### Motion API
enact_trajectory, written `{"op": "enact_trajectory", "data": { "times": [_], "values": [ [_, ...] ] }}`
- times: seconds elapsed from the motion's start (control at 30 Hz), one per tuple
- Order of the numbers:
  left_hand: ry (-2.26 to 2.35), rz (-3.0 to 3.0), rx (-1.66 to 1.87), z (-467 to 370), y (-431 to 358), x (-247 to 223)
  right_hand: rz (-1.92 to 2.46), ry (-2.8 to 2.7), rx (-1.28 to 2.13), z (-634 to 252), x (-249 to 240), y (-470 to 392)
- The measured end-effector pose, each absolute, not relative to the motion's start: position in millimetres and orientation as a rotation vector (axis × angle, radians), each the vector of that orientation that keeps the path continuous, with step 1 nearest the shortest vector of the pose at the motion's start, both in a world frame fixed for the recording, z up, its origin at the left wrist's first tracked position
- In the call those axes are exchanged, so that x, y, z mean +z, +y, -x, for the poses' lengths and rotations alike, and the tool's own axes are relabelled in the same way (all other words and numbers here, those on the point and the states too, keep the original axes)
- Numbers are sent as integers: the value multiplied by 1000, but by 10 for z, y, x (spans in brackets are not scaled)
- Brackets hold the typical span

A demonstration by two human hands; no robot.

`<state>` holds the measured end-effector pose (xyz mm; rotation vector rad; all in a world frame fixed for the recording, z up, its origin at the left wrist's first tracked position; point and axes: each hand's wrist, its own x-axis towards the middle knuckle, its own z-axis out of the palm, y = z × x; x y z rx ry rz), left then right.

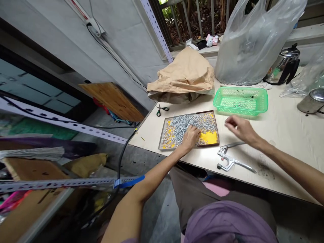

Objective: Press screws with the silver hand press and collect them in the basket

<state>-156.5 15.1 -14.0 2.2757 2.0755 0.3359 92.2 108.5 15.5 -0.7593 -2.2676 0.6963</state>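
A shallow tray (pixel 164 135) with a yellow bottom holds many small silver metal pieces (pixel 186 123), like short screws or pins. My left hand (pixel 191 137) is down in it, fingers bent together among the pieces; what they pinch is hidden. To the right, above the table, my right hand (pixel 241 129) is curled with thumb and fingertips close together; anything between them is too small to make out. Below it lie silver spring-loaded hand pliers (pixel 231 161). Behind it stands a green plastic basket (pixel 264 101) with a few small metal pieces inside.
Small dark-handled scissors (pixel 162 110) lie behind the tray. A crumpled brown paper bag (pixel 186 72), a big plastic bag (pixel 248 47) and a metal kettle (pixel 286 64) stand along the back. A steel cup (pixel 312 101) is at right. The table's (pixel 144 140) left edge borders shelving.
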Motion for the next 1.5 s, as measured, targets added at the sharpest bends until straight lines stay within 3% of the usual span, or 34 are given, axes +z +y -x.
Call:
{"op": "enact_trajectory", "data": {
  "times": [0.23, 0.53, 0.77, 1.17, 1.37, 1.5],
  "values": [
    [2001, -2303, 155, 1517, 348, -170, 1046, -2155, 423, -1048, 327, 1790],
    [1920, -1541, 966, 1329, 119, -9, 853, -2083, 1173, -410, 83, 860],
    [1633, -1184, 1208, 1192, -51, 111, 781, -2146, 1079, -189, 148, 743],
    [1471, -776, 1104, 1377, -85, 127, 761, -2292, 1242, -165, 173, 832],
    [1560, -918, 1110, 1184, -302, 154, 718, -2451, 795, -360, 217, 782],
    [1492, -808, 934, 927, -511, 113, 639, -2666, 727, -892, 283, 474]
  ]
}}
